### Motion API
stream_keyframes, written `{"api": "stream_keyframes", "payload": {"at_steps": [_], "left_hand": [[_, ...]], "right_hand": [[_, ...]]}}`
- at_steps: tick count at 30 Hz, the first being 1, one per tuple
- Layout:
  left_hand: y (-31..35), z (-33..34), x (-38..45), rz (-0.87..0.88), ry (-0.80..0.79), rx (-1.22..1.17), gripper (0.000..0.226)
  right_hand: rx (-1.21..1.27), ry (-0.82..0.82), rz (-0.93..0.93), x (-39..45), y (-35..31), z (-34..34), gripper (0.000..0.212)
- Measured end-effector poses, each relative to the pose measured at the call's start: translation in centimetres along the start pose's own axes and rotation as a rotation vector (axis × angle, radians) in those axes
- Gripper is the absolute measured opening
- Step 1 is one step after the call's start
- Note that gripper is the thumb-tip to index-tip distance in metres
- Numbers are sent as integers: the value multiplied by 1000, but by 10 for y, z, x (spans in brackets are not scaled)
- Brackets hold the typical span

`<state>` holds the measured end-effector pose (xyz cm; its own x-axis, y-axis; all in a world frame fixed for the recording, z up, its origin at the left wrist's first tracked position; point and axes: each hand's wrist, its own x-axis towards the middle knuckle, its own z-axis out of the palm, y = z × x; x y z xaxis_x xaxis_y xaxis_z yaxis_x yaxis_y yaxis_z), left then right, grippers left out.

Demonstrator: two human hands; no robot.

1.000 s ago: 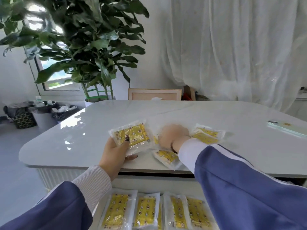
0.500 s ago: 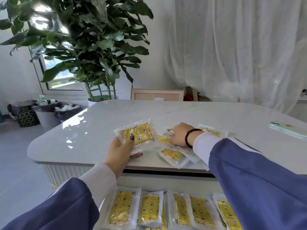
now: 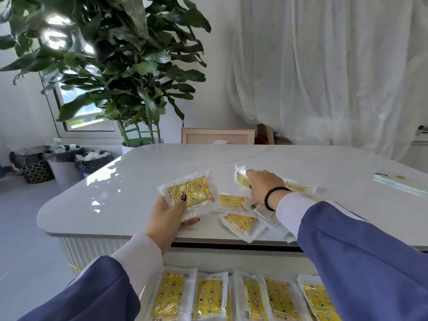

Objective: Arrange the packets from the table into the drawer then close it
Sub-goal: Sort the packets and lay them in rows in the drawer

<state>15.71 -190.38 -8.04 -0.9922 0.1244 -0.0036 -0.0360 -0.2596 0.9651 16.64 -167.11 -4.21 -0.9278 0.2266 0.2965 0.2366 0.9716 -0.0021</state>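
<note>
White curtains and a big leafy potted plant (image 3: 120, 66) stood behind the glossy white worktop (image 3: 115, 195). Left hand (image 3: 169, 218) had its grip around a small stack of yellow-printed clear plastic packets (image 3: 191, 193), thumb on top. Right hand (image 3: 266, 188) was pinching another packet (image 3: 242, 178) by its edge, lifting it off the loose pile (image 3: 240, 224). More sat in the open drawer (image 3: 208, 295) below. They looked light, floppy and slippery (grab the sealed edges, I'd say).
</note>
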Motion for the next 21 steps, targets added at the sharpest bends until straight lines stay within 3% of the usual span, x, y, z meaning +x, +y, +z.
{"api": "stream_keyframes", "payload": {"at_steps": [2, 5, 8, 16, 21], "left_hand": [[1, 0, 0, -6, -2, -1, 15], [0, -1, 2, -8, 6, 10, 18], [0, -1, 0, -1, 20, 25, 25], [13, -7, -44, -73, 38, -28, 16], [-5, -25, -83, -107, -13, 60, 15]], "right_hand": [[259, 110, 108, -1, 9, -4, 5], [700, 230, 189, -11, 16, -14, 10], [947, 243, 213, -35, 17, -33, 12], [1165, 224, 220, -103, 25, -68, 14], [1223, 54, 136, -140, 17, -67, 18]]}}
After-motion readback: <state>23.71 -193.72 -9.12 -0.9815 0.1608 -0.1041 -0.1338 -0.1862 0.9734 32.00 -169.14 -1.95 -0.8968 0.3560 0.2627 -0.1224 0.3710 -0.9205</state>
